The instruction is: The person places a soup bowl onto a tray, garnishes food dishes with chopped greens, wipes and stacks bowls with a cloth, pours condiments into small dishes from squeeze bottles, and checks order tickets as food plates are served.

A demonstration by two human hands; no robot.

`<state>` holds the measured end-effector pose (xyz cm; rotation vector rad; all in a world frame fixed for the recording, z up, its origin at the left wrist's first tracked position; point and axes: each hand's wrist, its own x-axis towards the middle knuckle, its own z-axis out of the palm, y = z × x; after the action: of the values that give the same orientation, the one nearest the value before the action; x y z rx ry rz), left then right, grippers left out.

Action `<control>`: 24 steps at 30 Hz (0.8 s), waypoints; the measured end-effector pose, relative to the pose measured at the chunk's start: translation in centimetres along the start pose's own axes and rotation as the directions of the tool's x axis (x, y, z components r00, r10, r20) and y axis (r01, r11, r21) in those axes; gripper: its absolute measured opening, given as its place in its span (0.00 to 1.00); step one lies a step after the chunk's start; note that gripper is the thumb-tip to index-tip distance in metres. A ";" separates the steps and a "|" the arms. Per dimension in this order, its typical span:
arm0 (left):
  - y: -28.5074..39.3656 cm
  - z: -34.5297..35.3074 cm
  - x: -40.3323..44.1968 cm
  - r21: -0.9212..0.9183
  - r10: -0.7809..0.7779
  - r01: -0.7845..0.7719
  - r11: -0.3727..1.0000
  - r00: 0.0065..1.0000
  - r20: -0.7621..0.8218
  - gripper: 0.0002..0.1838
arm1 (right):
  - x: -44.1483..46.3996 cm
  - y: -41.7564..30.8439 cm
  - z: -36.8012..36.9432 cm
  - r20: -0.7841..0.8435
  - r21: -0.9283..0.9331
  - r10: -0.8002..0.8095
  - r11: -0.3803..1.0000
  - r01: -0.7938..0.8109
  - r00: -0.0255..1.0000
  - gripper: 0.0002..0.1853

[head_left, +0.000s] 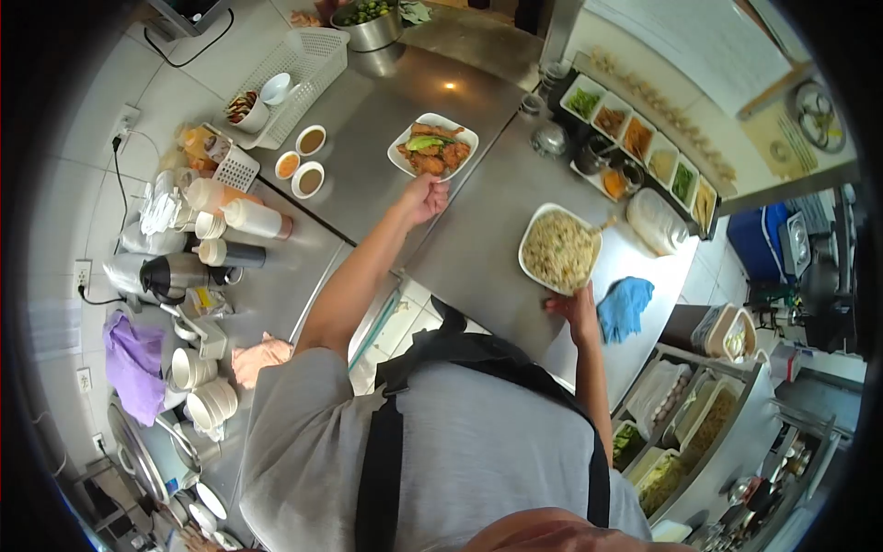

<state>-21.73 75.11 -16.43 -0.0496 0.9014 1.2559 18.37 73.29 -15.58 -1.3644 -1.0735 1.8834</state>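
My left hand (424, 198) is closed on the near rim of a white square bowl (395, 158). Browned fried pieces (429, 162) with a green garnish on top fill that bowl. Off to the right, the fingers of my right hand (575, 315) grip the near edge of a second white bowl (525, 260), heaped with fried rice (558, 250). Both bowls are over the steel counter (478, 239); whether either one touches it I cannot tell. Left of the first bowl sit three small sauce cups (312, 141). A crumpled blue cloth (625, 309) lies right of my right hand.
A white perforated basket (308, 69) with bowls inside stands at the upper left. Squeeze bottles (258, 219) and stacked cups (210, 405) line the left counter. Ingredient tubs (635, 136) run along the back right. Food bins (662, 478) are at the lower right.
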 end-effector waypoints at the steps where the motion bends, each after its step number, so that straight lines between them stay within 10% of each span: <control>1: 1.7 -1.5 2.2 -0.037 -0.014 0.014 0.999 1.000 0.001 0.06 | 0.2 -0.3 0.4 -0.028 0.015 -0.008 1.000 0.009 1.000 0.26; 13: 16.9 -2.2 12.8 0.191 0.009 0.003 0.982 0.998 -0.058 0.16 | 9.0 -2.8 12.5 0.041 0.130 0.015 0.991 -0.020 0.999 0.24; 24: 8.6 -8.4 -1.4 0.147 0.064 -0.073 0.986 0.996 0.064 0.22 | 32.2 -8.1 22.4 0.348 0.171 -0.017 0.984 -0.045 0.937 0.22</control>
<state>-33.63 72.94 -17.50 0.1380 0.9496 1.2437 -13.10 97.55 -20.89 -0.9620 -1.0306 2.2293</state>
